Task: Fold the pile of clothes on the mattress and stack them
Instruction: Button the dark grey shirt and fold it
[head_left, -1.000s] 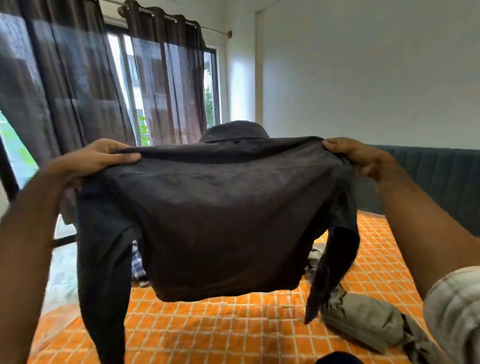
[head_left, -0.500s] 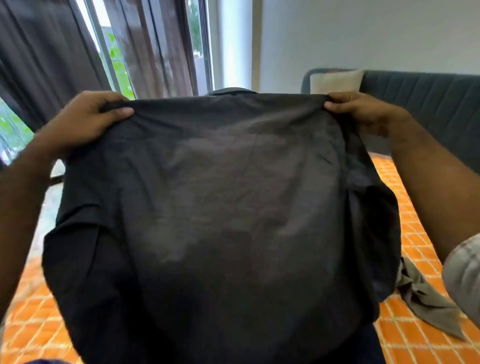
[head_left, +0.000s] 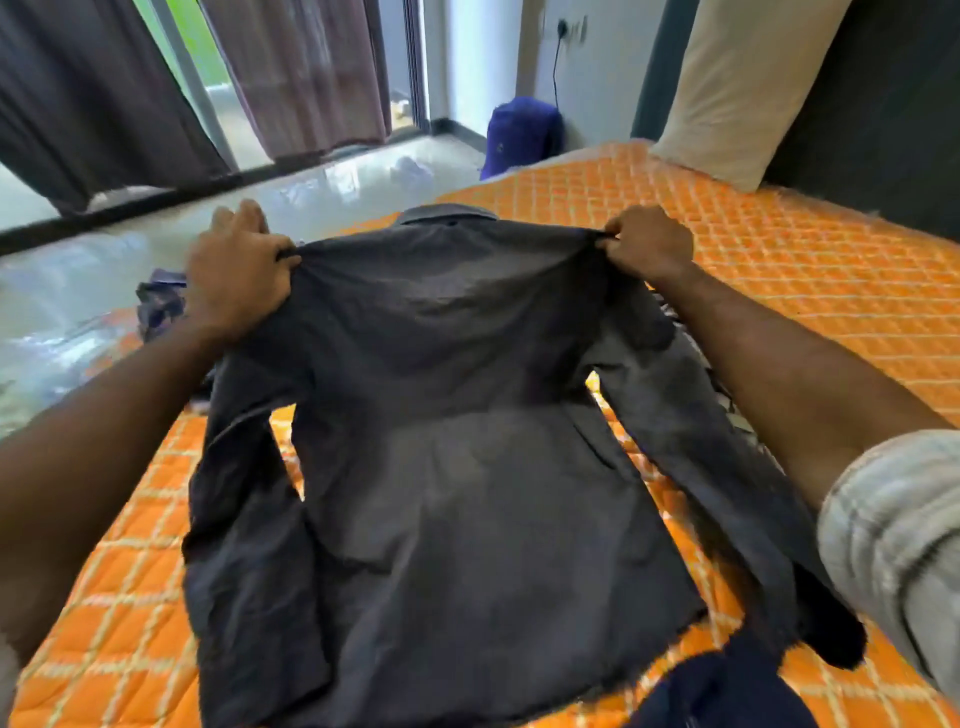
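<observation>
The dark shirt (head_left: 441, 467), held up before, now lies spread on the mattress (head_left: 831, 291); left hand (head_left: 234, 275) and right hand (head_left: 647, 247) fingers pinch its shoulders.

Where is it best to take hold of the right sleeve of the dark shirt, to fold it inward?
Probably near the cuff, at the sleeve's free end by the person's body. The shirt lies back up on the mattress, and this sleeve runs straight out along the right side. Come from the outer right, pinch the cuff, and carry it across the back. The right hand would first have to release its shoulder grip.
</observation>
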